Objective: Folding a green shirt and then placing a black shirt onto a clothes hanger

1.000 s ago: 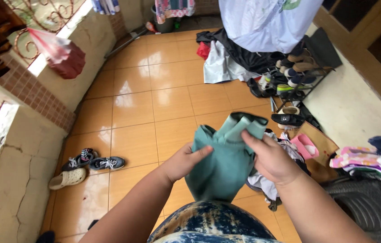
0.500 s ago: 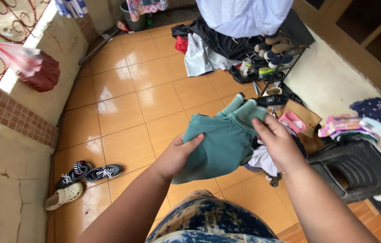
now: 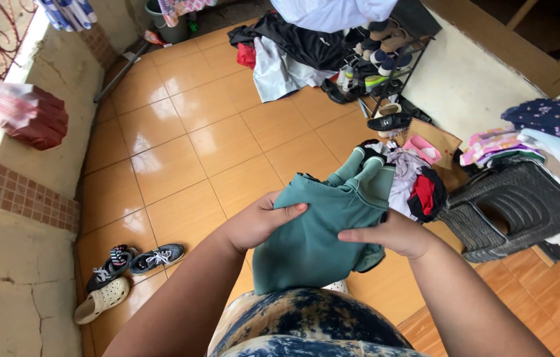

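Teal garment [image 3: 320, 231] is held at waist height against the body, partly folded: the lower part is doubled, while a sleeve or collar end at the top is loose, so folding looks unfinished. Left hand [image 3: 263, 221] clasps its left edge; right hand [image 3: 392, 235] grips the right edge, fingers closed on cloth. Beyond lies a mixed clothes pile [image 3: 412, 182] beside a dark plastic stool [image 3: 511, 211]. Farther off, a shoe rack [image 3: 379, 66].

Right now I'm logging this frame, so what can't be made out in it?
Head view only:
- Green garment: its type, since it is bunched between left hand and right hand.
- Clothes pile: partly behind the garment.
- Hanging white cloth: cut by the top edge.
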